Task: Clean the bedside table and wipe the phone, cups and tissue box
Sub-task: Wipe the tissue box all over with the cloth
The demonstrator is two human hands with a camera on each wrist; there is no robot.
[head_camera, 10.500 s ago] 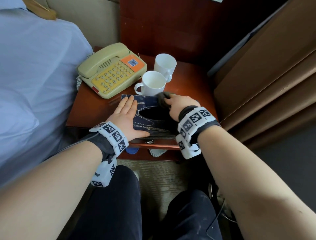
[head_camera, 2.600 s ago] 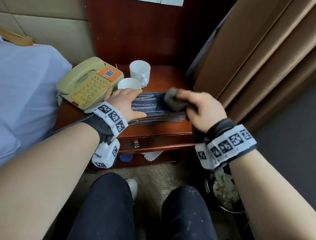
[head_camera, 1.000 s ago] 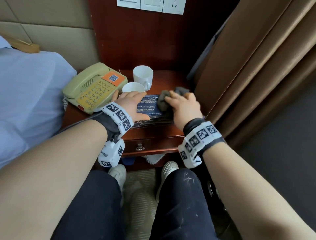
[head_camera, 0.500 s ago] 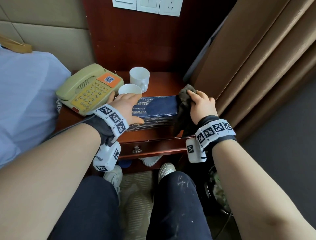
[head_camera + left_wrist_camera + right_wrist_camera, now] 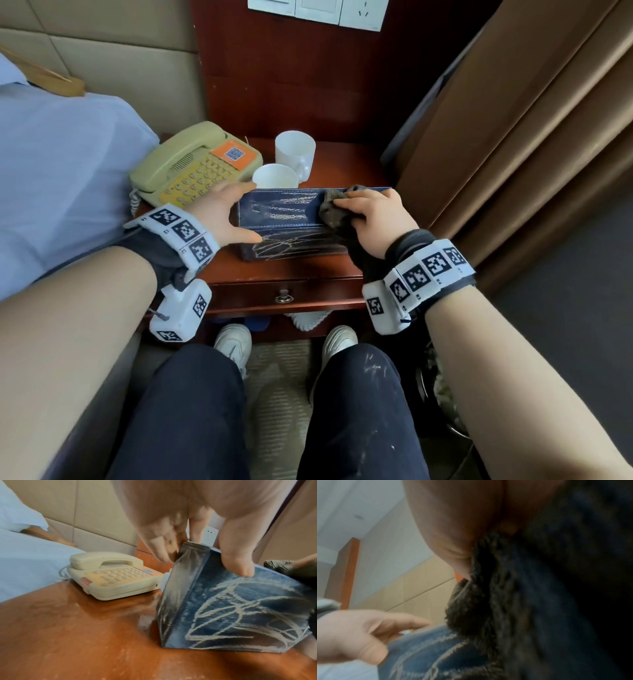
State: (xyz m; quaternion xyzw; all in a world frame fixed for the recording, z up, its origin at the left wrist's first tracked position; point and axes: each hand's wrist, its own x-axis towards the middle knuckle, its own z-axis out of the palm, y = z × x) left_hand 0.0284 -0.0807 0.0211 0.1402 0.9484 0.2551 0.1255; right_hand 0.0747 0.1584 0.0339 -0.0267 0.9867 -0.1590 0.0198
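So the tissue box (image 5: 287, 219) is tipped up on its edge near the front of the bench (image 5: 284, 270), blue with pale scratchy lines all over it. The left hand (image 5: 219, 219) has it by the left end, fingers (image 5: 154, 543) curled over the far top corner and thumb on the near face, so it's properly clamped and tilted. The right hand (image 5: 373, 222) is on the other end with a dark rag (image 5: 334, 214) bunched under its fingers, pressed onto the box's upper face; the fingers are curled round the cloth, and part of it hangs down below the palm. From the right wrist view it's mostly blurry rag, can't make out much else.

Just beyond the left fingers sits the beige phone (image 5: 195, 164), handset on its cradle, orange sticker on top. Two white cups (image 5: 291, 161) stand right behind the box, between both sets of fingers, one touching distance from the left fingertips. Bed (image 5: 61, 178) off to the left, brown curtain (image 5: 513, 137) on the right.
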